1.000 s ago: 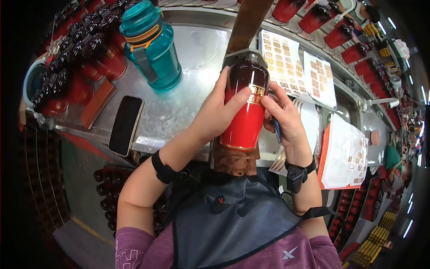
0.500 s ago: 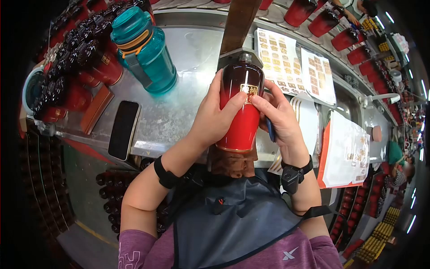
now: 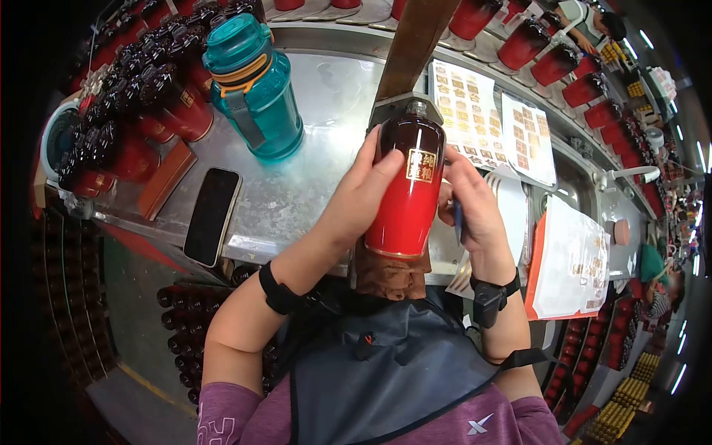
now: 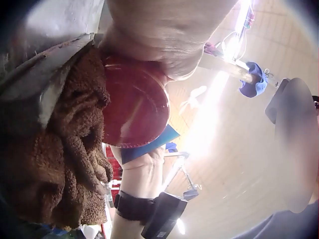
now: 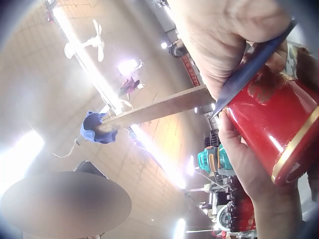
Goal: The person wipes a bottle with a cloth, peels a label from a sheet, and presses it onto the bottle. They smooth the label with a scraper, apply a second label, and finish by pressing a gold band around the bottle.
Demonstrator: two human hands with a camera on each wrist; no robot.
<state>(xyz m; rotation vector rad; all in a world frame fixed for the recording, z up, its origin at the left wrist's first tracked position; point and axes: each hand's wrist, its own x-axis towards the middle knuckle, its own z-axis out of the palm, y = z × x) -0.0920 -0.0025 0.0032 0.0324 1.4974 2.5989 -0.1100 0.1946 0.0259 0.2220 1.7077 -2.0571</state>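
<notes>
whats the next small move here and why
Probably lay the flat blue tool on the gold label and stroke it lightly: the left hand holds the bottle with the label uncovered and facing the person, and the right hand has the tool close beside the bottle.

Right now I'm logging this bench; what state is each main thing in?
Red bottle: gold label on, gripped by left hand
Blue strip: held in right hand
Teal jug: upright, lid on
Phone: face up, screen dark
Brown cloth: rumpled
Sticker sheets: lying face up
White tap: flow unclear
</notes>
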